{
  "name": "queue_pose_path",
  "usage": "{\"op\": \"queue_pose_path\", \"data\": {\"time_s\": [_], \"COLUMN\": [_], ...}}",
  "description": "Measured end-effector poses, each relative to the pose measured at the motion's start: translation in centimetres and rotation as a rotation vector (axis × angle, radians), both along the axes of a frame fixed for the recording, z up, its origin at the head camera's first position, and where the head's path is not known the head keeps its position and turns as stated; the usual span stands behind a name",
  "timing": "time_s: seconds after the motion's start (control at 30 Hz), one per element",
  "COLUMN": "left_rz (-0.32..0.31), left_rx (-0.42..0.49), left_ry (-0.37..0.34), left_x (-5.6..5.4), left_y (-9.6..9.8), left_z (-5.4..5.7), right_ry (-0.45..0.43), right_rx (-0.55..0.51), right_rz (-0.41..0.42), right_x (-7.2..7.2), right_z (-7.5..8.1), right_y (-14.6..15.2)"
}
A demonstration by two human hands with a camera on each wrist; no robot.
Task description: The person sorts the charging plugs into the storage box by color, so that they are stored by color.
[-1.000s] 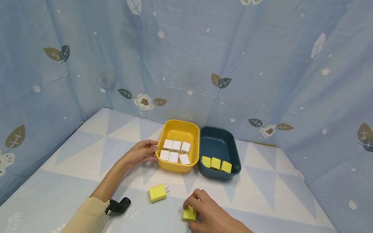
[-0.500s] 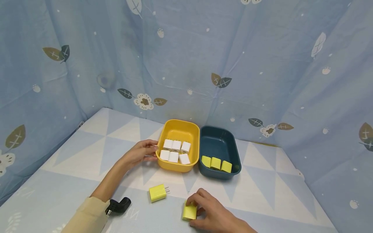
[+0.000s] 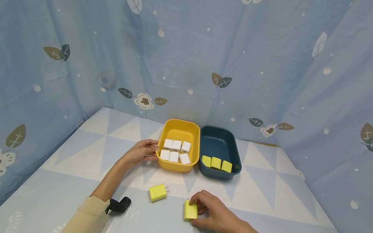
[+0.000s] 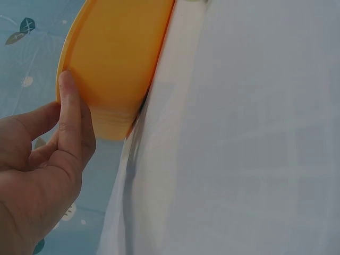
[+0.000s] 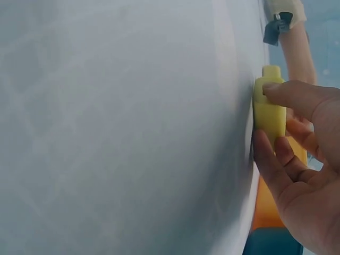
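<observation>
Beside the yellow bin (image 3: 178,167) is my left hand (image 3: 140,152), its extended fingers touching the outer wall near the rim, as the left wrist view also shows. Several white plug chargers (image 3: 174,157) lie in that bin. At the front, my right hand (image 3: 214,212) pinches a yellow plug charger (image 3: 190,211) between thumb and fingers on the table. Its prongs point away toward the bins. In the right wrist view the thumb presses on this charger (image 5: 270,117). Another yellow charger (image 3: 157,193) lies to the left, prongs facing right.
A dark blue bin (image 3: 220,174) stands against the yellow one on its right, with three yellow chargers (image 3: 216,163) along its near side. A patterned curtain (image 3: 186,58) hangs behind the table (image 3: 262,194). A black device (image 3: 119,205) is at the left wrist.
My right hand has shifted slightly right on the front charger, baring more of its top and its prongs. The charger moved only a little. My left hand stays at the yellow bin.
</observation>
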State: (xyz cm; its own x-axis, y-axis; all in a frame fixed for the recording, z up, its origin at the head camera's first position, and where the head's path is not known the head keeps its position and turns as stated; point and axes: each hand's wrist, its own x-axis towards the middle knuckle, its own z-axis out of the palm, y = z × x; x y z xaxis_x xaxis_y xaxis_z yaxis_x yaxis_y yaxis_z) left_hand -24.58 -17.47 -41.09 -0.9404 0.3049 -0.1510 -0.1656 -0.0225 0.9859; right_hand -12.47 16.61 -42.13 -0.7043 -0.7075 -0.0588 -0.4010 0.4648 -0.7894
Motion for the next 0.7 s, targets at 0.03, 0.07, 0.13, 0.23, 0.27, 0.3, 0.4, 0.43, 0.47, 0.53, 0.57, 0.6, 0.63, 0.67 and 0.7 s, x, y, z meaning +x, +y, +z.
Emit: {"op": "queue_pose_path", "data": {"time_s": [0.03, 0.07, 0.13, 0.23, 0.27, 0.3, 0.4, 0.43, 0.47, 0.53, 0.57, 0.6, 0.63, 0.67, 0.7], "left_rz": [0.0, 0.0, 0.0, -0.001, 0.001, 0.002, 0.002, 0.002, 0.002, 0.0, -0.001, 0.0, 0.003, 0.005, 0.008], "left_rx": [0.0, 0.001, -0.001, -0.006, -0.006, -0.005, 0.0, 0.001, 0.002, 0.002, 0.002, 0.001, -0.001, -0.003, -0.004], "left_ry": [0.0, 0.001, 0.003, 0.008, 0.008, 0.007, 0.003, 0.003, 0.003, 0.004, 0.004, 0.004, 0.002, 0.0, -0.003], "left_x": [-0.01, -0.01, -0.01, -0.01, -0.01, -0.02, -0.07, -0.08, -0.09, -0.09, -0.09, -0.09, -0.09, -0.1, -0.11], "left_y": [0.0, 0.0, -0.03, -0.06, -0.07, -0.08, -0.09, -0.1, -0.1, -0.09, -0.08, -0.06, -0.05, -0.04, -0.02], "left_z": [0.01, 0.01, 0.02, 0.02, 0.01, 0.01, -0.01, -0.03, -0.04, -0.03, -0.01, 0.0, 0.02, 0.03, 0.05], "right_ry": [0.005, 0.012, 0.028, 0.045, 0.051, 0.058, 0.09, 0.102, 0.111, 0.125, 0.125, 0.121, 0.115, 0.109, 0.095], "right_rx": [-0.013, -0.024, -0.043, -0.063, -0.066, -0.068, -0.075, -0.078, -0.082, -0.086, -0.089, -0.092, -0.092, -0.091, -0.09], "right_rz": [0.008, 0.015, 0.029, 0.041, 0.043, 0.045, 0.052, 0.055, 0.057, 0.061, 0.062, 0.062, 0.06, 0.056, 0.05], "right_x": [-0.01, -0.02, -0.03, -0.05, -0.06, -0.08, -0.14, -0.16, -0.18, -0.21, -0.21, -0.21, -0.2, -0.2, -0.18], "right_z": [-0.08, -0.13, -0.25, -0.37, -0.39, -0.41, -0.46, -0.49, -0.53, -0.64, -0.7, -0.74, -0.77, -0.78, -0.77], "right_y": [0.04, 0.08, 0.15, 0.21, 0.22, 0.24, 0.27, 0.28, 0.28, 0.28, 0.26, 0.24, 0.23, 0.21, 0.2]}}
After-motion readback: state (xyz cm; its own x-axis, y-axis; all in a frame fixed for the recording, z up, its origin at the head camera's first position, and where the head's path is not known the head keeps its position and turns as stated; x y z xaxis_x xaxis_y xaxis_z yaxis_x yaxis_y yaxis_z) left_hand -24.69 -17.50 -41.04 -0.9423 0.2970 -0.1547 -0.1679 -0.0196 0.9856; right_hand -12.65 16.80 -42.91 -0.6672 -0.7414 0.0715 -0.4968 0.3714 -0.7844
